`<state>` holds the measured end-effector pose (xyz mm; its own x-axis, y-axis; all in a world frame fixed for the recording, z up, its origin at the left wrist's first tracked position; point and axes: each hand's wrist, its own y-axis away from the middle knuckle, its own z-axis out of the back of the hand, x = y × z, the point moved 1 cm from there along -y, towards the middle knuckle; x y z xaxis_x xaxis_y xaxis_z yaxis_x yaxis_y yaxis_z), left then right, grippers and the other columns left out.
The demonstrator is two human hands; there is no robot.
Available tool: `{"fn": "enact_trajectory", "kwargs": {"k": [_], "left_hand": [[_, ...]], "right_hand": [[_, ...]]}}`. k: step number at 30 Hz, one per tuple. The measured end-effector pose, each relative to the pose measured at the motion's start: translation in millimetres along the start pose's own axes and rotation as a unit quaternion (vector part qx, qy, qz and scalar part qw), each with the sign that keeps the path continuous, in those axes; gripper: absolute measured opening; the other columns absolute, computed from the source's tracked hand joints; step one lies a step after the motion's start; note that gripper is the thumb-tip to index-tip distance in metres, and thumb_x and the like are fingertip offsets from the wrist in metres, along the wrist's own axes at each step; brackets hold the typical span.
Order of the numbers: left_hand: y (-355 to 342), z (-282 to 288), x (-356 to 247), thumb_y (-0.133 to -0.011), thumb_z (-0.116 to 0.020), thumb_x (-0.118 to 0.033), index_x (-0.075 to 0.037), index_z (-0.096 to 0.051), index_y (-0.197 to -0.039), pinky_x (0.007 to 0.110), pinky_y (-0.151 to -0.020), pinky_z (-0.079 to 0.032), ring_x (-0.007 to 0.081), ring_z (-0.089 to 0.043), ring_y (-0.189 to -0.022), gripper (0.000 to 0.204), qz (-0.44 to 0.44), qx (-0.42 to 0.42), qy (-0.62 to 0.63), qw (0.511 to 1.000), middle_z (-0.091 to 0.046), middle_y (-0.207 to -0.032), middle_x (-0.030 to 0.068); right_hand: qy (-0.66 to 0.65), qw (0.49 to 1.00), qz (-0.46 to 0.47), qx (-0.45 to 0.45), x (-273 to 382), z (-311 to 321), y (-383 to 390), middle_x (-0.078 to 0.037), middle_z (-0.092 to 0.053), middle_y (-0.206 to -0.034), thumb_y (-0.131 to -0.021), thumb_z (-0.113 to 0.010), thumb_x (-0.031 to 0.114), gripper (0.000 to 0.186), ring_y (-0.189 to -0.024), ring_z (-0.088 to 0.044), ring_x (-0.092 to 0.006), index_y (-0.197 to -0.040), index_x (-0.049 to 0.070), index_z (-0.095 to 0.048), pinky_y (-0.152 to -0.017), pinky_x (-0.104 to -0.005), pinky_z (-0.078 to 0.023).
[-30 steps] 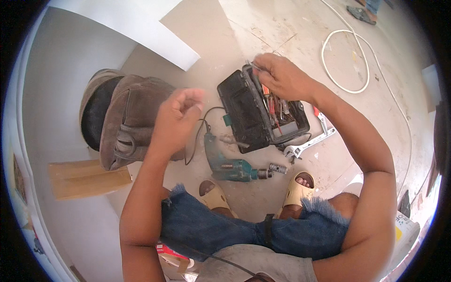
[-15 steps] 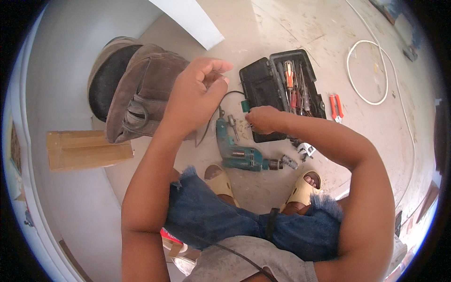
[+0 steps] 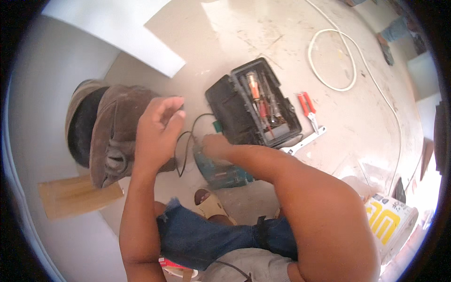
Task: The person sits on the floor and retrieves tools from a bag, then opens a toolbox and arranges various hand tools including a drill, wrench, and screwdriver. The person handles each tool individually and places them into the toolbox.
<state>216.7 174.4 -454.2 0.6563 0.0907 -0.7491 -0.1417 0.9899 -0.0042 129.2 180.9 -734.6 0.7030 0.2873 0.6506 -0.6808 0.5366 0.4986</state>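
Observation:
My left hand (image 3: pixel 159 134) is raised in front of a brown bag (image 3: pixel 123 123). Its fingers curl toward the thumb, and a small dark spot between the tips cannot be made out. Over the handle end of a teal power drill (image 3: pixel 231 176) is my right hand (image 3: pixel 217 146), smeared by motion with its fingers unclear. The drill lies on the floor, partly covered by my right forearm. Just beyond it, a black toolbox (image 3: pixel 295 126) lies with its lid open. A screwdriver (image 3: pixel 254 87) with an orange and clear handle rests inside among several other tools.
Red-handled pliers (image 3: pixel 306 104) and a white wrench-like tool (image 3: pixel 307 141) lie right of the toolbox. A white cable (image 3: pixel 340 89) loops farther off. Cardboard (image 3: pixel 77 196) sits at the left, a white bucket (image 3: pixel 387 221) at the lower right. Another person's leg (image 3: pixel 393 31) shows at the far right.
My right hand has moved from beside the toolbox lid down to the drill's handle end. The left hand stays raised and curled. The whole view has turned, bringing the bucket into sight.

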Motion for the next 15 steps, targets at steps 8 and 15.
{"fn": "enact_trajectory", "kwargs": {"k": [8,15], "left_hand": [[-4,-5,9,-0.093,-0.065,-0.016,0.004,-0.067,-0.113,0.031,-0.084,-0.051,0.0164,-0.065,-0.092,0.029,0.076,0.013,-0.038,0.996,-0.070,-0.105,0.0105],[-6,-2,19,-0.101,-0.059,-0.032,0.002,-0.059,-0.125,0.032,-0.078,-0.053,0.0165,-0.065,-0.093,0.042,0.291,-0.013,0.046,0.956,-0.067,-0.101,0.0074]], "right_hand": [[-0.142,0.989,0.005,-0.050,-15,23,-4,-0.027,-0.072,-0.097,-0.084,-0.072,0.029,0.038,-0.095,-0.072,-0.0413,-0.099,-0.005,-0.073,-0.085,-0.0477,-0.056],[-0.371,0.898,0.170,-0.162,47,139,44,-0.026,-0.070,-0.079,-0.078,-0.070,0.039,0.045,-0.082,-0.072,-0.0398,-0.087,-0.005,-0.069,-0.075,-0.0455,-0.056]]}}
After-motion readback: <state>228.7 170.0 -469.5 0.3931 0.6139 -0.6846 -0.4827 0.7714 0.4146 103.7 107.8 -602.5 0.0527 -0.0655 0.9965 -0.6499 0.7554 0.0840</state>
